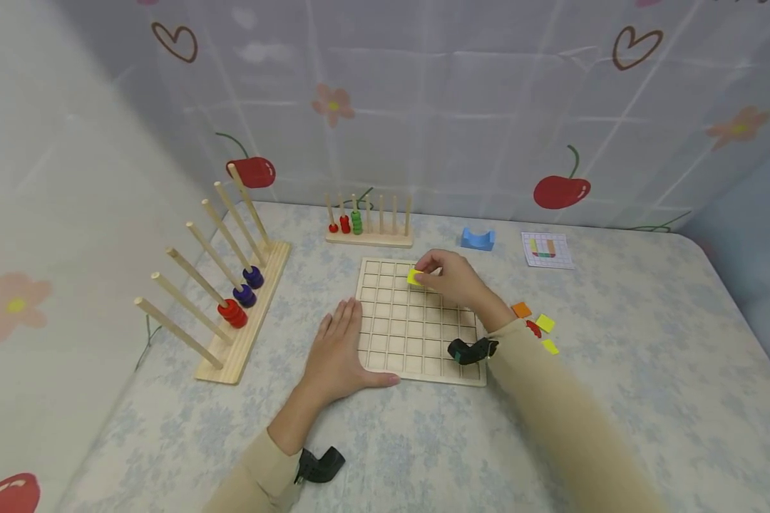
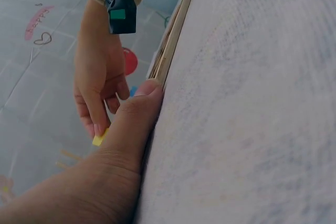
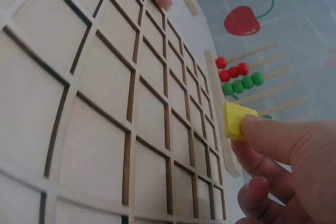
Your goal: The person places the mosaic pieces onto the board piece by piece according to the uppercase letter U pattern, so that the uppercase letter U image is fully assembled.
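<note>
My right hand (image 1: 452, 279) pinches a yellow square tile (image 3: 237, 121) between thumb and fingers, over the far part of a wooden grid board (image 1: 390, 342). In the right wrist view the tile stands a little apart from the board's cells. Spread flat on the table, my left hand (image 1: 336, 353) lies along the board's left edge and near corner. Its thumb (image 2: 142, 111) touches the board's near edge in the left wrist view. Several loose tiles lie right of the board: an orange tile (image 1: 521, 309), a red piece (image 1: 534, 328) partly behind the sleeve, and a yellow tile (image 1: 545, 323).
A large wooden peg rack (image 1: 257, 335) with red and blue rings stands at the left. Behind the board is a smaller peg rack (image 1: 378, 239) with red and green beads. A blue curved block (image 1: 478, 240) and a pattern card (image 1: 547, 251) lie at the back right.
</note>
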Action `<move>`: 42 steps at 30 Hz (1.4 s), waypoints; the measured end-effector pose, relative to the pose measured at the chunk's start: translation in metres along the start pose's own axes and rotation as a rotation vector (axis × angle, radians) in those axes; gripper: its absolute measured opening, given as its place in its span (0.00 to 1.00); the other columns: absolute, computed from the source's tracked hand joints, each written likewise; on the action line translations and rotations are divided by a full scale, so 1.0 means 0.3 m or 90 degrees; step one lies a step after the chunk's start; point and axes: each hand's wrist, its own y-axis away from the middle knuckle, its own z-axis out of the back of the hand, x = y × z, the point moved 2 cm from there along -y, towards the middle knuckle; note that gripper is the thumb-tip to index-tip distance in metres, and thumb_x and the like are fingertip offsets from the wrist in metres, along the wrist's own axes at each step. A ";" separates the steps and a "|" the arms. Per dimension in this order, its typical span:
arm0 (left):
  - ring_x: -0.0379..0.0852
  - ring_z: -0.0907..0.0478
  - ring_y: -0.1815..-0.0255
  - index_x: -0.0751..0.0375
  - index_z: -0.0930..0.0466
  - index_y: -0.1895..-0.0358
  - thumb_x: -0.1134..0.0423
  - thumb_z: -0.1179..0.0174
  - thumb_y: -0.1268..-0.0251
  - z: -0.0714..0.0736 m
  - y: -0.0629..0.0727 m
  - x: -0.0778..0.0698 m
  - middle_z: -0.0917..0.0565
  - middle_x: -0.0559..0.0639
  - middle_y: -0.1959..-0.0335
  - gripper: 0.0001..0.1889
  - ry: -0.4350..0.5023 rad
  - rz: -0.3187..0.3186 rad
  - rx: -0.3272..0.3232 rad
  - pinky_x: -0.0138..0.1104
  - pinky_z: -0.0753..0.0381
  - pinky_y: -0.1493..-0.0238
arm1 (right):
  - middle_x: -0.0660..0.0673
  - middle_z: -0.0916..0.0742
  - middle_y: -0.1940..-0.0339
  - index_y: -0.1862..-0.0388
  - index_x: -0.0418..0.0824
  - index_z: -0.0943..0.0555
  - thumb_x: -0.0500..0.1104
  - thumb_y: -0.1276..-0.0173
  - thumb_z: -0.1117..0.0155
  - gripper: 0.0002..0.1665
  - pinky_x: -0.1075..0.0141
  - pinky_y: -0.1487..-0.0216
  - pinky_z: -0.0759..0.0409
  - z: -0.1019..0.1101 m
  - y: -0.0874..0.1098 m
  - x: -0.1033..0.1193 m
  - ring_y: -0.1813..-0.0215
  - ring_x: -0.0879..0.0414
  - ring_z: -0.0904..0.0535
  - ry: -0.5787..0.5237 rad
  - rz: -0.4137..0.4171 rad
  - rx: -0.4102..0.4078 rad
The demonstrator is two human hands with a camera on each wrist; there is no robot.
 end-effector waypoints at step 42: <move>0.50 0.62 0.16 0.64 0.62 0.20 0.14 0.39 0.70 0.005 -0.003 -0.001 0.57 0.57 0.17 0.79 -0.007 0.001 -0.003 0.48 0.61 0.18 | 0.47 0.15 0.59 0.57 0.45 0.18 0.46 0.28 0.36 0.07 0.59 0.52 0.21 -0.142 -0.112 0.067 0.57 0.53 0.20 0.082 -0.009 0.037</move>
